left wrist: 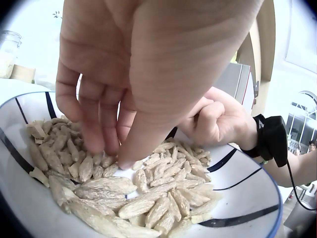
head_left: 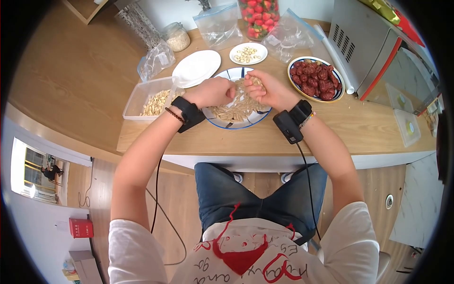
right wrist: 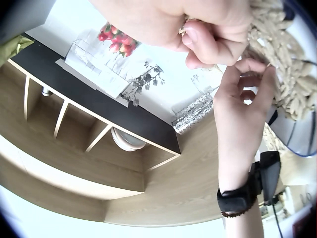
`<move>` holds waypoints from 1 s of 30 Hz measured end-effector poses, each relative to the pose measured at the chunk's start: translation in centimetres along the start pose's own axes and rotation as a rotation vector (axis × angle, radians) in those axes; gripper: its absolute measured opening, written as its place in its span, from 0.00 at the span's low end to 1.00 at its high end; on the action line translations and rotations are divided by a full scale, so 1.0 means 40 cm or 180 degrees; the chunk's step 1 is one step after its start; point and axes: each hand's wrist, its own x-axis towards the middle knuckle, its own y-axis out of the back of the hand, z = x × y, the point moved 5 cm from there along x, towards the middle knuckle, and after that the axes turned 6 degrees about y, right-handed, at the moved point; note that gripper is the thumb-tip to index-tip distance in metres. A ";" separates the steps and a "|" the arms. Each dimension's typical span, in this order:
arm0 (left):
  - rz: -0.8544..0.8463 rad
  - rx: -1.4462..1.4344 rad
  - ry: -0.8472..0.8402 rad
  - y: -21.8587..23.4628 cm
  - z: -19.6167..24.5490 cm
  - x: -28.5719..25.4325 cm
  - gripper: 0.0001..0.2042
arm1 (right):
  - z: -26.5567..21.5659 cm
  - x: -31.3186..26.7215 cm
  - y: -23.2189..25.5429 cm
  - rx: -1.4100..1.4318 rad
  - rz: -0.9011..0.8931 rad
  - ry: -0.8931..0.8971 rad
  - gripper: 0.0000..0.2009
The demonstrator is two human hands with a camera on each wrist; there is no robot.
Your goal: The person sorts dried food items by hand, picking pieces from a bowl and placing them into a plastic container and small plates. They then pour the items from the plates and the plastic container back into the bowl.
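A blue-rimmed white plate holds a pile of pale, spindle-shaped dried roots. Over its left side, my left hand reaches down with thumb and fingers pointing into the pile. In the left wrist view the fingertips touch the roots, and a gap shows between them and the thumb. My right hand curls over the plate's right side and holds several of the same roots in its fist. Small pale bits of them peek out beside the thumb in the right wrist view.
Left of the plate stand a clear plastic box of pale slices and a white plate. Behind are a small dish, strawberries, a glass jar and plastic bags. Dried red dates and a microwave occupy the right.
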 end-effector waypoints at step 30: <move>0.0358 0.0447 0.0155 0.025 -0.106 -0.048 0.08 | 0.009 -0.003 -0.007 -0.0012 -0.0108 -0.0099 0.06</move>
